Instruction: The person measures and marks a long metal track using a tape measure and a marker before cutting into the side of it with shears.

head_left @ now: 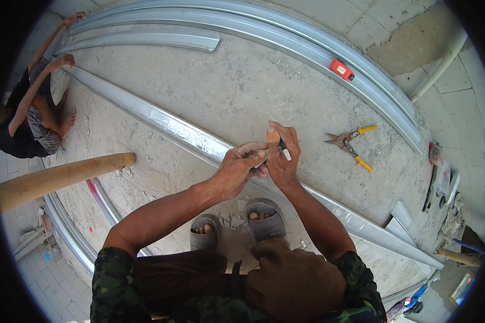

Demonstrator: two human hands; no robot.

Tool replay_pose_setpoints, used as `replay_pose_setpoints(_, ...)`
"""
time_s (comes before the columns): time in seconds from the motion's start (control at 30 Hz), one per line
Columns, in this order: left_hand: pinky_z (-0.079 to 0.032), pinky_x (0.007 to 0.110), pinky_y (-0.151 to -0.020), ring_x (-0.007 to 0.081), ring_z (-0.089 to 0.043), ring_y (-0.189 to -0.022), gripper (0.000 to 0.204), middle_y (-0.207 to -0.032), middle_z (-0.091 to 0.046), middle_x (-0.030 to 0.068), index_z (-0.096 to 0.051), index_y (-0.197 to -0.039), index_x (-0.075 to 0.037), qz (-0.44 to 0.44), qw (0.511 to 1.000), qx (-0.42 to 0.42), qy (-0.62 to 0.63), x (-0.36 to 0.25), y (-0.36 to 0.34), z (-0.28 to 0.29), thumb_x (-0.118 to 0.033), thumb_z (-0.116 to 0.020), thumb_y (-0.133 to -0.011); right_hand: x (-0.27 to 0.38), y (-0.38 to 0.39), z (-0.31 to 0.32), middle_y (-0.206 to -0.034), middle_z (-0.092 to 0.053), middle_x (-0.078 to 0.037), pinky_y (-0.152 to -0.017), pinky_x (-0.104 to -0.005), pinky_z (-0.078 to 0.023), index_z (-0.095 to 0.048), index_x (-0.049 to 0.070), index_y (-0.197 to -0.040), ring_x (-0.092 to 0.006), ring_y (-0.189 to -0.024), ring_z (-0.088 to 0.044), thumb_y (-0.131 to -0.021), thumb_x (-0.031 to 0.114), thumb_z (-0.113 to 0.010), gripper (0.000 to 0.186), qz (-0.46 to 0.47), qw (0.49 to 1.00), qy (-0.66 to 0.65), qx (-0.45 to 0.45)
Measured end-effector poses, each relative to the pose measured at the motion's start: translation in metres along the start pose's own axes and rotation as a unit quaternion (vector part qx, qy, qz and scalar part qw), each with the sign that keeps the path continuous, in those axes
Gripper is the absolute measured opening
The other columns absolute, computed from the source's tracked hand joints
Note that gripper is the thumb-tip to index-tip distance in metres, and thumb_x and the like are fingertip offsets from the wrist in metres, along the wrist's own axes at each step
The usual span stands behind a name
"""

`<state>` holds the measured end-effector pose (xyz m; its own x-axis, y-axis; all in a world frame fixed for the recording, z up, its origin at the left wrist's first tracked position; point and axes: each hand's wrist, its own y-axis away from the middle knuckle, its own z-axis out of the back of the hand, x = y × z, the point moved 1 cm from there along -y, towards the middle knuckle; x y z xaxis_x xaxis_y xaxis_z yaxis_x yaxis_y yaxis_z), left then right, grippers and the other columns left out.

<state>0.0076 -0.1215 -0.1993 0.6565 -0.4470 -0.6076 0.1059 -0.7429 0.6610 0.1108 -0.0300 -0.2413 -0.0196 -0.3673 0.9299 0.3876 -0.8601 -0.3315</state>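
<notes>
You can read no text, number or sign here. The pale label (341, 69) on the red tape measure (345, 71), which lies on the galvanized steel channels (307, 51) toward their right ends, is too small for you to make out. You find no legible lettering on the black-and-white marker (286, 154) in your right hand (281, 164), nor on the pale-edged panel (462, 288) near the lower right of the concrete floor (242, 81).

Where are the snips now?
Head view: the yellow-handled snips lie on the floor, right of the right hand and below the red tape measure.
</notes>
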Motion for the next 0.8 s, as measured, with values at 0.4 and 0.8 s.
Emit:
replay_pose_setpoints(0.4,-0.049,0.029,-0.073,0.0115,-0.058,-0.079,0.037,-0.092,-0.065,0.0063,-0.059,-0.123,0.0,-0.011,0.997,-0.046,-0.054,-0.017,-0.007,0.031,-0.016,-0.066,-0.091,0.013,-0.033,0.01,-0.09,-0.059,-0.007,-0.064,-0.0248,-0.045,-0.063,-0.002,-0.103,-0.0108,-0.076,-0.055,-0.091,0.006,-0.065,0.015,-0.003,1.0,0.008,-0.012)
replay_pose_setpoints(0.8,-0.058,0.028,-0.069,0.0148,-0.064,-0.072,0.017,-0.084,-0.063,0.0064,-0.061,-0.105,0.002,-0.054,0.989,-0.108,0.088,-0.031,-0.018,0.058,-0.008,-0.063,-0.091,0.041,0.018,0.023,-0.094,-0.059,-0.011,-0.059,-0.0241,-0.052,-0.06,-0.005,-0.104,-0.0112,-0.069,-0.061,-0.095,0.007,-0.058,0.015,-0.115,0.978,-0.107,0.139)
